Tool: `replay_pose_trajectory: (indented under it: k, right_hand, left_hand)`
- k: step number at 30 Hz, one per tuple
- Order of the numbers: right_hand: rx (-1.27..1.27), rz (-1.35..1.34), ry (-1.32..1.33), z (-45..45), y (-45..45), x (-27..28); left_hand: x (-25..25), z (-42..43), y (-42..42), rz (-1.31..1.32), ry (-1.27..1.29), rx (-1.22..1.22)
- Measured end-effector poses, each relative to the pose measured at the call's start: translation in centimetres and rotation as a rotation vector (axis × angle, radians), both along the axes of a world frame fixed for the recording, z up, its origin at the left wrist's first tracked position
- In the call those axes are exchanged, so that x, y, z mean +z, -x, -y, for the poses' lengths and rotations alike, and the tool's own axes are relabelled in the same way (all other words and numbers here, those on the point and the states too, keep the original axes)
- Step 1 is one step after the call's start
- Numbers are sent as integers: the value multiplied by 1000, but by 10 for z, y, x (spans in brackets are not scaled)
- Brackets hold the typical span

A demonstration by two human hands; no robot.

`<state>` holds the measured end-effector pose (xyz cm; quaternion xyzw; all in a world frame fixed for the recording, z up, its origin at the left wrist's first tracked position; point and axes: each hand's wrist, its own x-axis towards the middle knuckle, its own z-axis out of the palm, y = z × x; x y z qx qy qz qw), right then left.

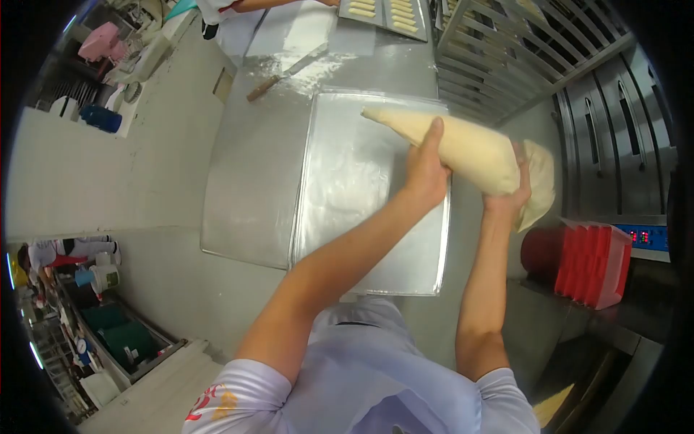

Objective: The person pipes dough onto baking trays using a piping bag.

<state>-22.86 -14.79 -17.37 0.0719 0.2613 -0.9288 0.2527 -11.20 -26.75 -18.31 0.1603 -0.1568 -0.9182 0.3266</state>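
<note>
A full piping bag (473, 150) of pale cream-coloured filling is held up over the right side of a flat metal baking tray (361, 239). Its narrow tip points to the upper left. My left hand (428, 170) supports the bag from below, near its middle, thumb laid along the side. Around the gathered rear end my right hand (515, 189) is closed, partly hidden by the bag. The loose end of the bag hangs beyond my right hand. The tray's surface looks shiny, and no filling shows on it.
A wooden-handled spatula or knife (285, 75) lies by white flour on the metal table (249, 173). A tray of piped strips (390, 16) sits at the far end, near another person's arm (253, 4). To the right are a slatted rack (499, 54) and red plastic bins (589, 264).
</note>
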Motion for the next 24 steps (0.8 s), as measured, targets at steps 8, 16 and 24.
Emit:
replay_pose_trajectory:
  k: [8,16,24]
  right_hand:
    - [-23,-166,-166,72,78,-73]
    - [24,-227,-203,97,81,-84]
    - [85,-193,-299,113,63,-60]
  left_hand:
    - [-40,76,26,-17,-240,-60]
    - [-48,99,19,13,-325,-80]
    - [-62,106,18,-25,-360,-83]
